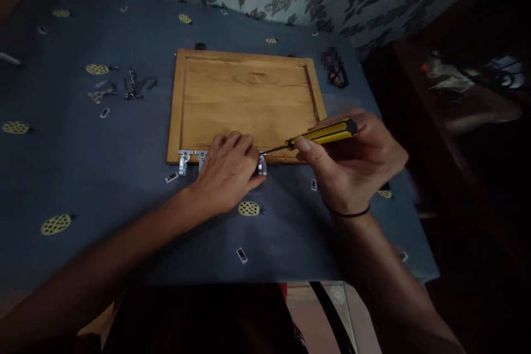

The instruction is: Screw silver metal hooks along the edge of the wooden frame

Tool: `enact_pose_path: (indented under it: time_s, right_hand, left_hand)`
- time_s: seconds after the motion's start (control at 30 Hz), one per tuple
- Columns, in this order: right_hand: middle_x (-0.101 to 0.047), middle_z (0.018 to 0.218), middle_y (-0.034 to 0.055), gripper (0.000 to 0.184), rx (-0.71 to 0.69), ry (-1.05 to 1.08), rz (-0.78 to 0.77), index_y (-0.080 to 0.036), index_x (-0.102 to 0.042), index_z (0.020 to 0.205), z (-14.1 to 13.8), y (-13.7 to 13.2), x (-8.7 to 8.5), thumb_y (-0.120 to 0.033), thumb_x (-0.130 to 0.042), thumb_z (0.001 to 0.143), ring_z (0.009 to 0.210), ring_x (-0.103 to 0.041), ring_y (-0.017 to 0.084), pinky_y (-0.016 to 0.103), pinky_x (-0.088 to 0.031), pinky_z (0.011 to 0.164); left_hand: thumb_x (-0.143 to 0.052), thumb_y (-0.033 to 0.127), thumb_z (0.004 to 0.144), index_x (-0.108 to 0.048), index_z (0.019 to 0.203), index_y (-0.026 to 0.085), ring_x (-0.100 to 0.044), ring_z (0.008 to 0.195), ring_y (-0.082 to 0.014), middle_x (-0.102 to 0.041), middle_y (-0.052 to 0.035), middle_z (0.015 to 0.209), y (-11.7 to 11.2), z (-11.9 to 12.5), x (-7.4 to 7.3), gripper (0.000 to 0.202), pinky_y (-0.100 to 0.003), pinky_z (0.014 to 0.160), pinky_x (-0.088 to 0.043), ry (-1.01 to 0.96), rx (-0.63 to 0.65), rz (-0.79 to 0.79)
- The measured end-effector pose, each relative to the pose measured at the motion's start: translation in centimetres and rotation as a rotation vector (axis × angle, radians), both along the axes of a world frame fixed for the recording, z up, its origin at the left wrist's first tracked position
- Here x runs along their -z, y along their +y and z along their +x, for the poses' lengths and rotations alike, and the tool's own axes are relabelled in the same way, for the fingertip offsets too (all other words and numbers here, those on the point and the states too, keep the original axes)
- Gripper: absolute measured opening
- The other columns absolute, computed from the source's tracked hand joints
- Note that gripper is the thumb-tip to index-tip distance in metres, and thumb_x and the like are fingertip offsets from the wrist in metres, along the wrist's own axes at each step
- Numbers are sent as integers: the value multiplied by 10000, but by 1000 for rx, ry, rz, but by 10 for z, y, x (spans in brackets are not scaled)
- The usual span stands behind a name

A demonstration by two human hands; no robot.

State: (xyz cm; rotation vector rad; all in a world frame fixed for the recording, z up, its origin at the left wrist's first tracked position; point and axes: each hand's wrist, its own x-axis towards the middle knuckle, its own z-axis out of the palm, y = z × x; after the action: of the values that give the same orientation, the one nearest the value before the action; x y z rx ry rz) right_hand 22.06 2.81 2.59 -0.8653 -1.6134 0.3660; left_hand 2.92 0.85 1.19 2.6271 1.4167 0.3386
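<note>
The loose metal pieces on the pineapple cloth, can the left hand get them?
Probably yes, if the left hand lifts off the wooden panel: the loose metal pieces lie uncovered on the cloth, and only the wooden panel's low left side seems in between.

There are one wooden panel (pixel 249 102), one screwdriver (pixel 326 133) and three visible metal brackets (pixel 183 165).
</note>
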Motion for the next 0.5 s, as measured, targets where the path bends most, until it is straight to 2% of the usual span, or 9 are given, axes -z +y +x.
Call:
enact_pose_path:
  time_s: [0.1, 0.2, 0.33, 0.5]
  right_hand:
    - [-654, 742, -31, 219, 149, 54, 148, -296, -697, 838, -6, -5, -1, -411, -877, 884, 604, -585, 159, 336, -490, 560]
    - [-662, 730, -34, 222, 232, 152, 161, -285, -679, 887, -9, -7, -6, -434, -841, 918, 531, -586, 141, 327, -483, 516]
    - [-648, 712, -41, 276, 172, 32, 101, -274, -657, 795, -5, -5, -4, -437, -862, 884, 553, -602, 128, 268, -494, 462]
    - [-665, 737, -41, 209, 136, -16, 33, -283, -666, 834, 1, -2, 4, -358, -856, 882, 556, -619, 129, 267, -502, 463]
  left_hand:
    - [-786, 354, 986, -773, 1107, 125, -623, 1127, -326, -721, -130, 1096, 0, -1, 1, 260, -432, 956, -462, -12, 8, 9]
    - [-778, 359, 993, -771, 1108, 123, -620, 1121, -324, -720, -128, 1092, 1, -2, 2, 263, -432, 953, -460, -17, 16, 7]
    - [-791, 367, 983, -773, 1103, 119, -620, 1137, -334, -724, -136, 1121, 1, -1, 0, 276, -446, 961, -467, -12, 10, -2]
    - [-787, 365, 986, -777, 1113, 117, -623, 1149, -338, -726, -139, 1128, 1, 0, -2, 279, -452, 968, -473, 4, 7, -23]
